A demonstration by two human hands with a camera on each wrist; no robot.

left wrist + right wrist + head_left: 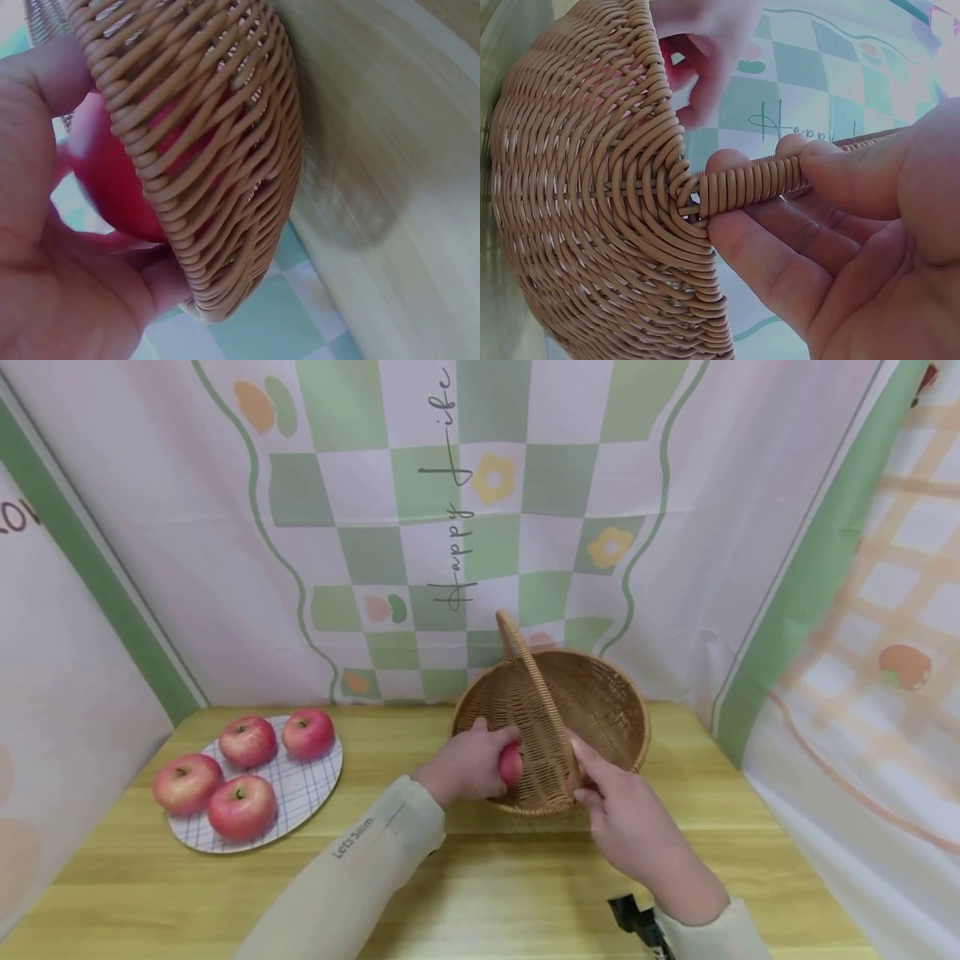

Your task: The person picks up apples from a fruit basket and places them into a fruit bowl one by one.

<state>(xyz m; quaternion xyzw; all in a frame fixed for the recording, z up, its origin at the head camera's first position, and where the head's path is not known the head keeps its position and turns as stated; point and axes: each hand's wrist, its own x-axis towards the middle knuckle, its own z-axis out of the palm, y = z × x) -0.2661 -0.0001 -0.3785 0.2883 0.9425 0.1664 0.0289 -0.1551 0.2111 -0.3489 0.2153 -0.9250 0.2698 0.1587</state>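
A brown wicker basket (600,702) with an arched handle (542,689) stands at the back of the table. My left hand (472,762) grips a red apple (511,766) inside the basket's left rim. In the left wrist view, the apple (112,176) shows behind the woven wall (217,150), with thumb and fingers around it. My right hand (630,814) holds the near end of the handle. The right wrist view has its thumb and fingers pinching the wrapped handle (754,182) just above the rim.
On the left, a round checked plate (303,793) carries several red apples (242,808). The wooden table (480,893) ends against a patterned curtain (480,543) behind the basket. A black strap piece (637,918) shows by the right wrist.
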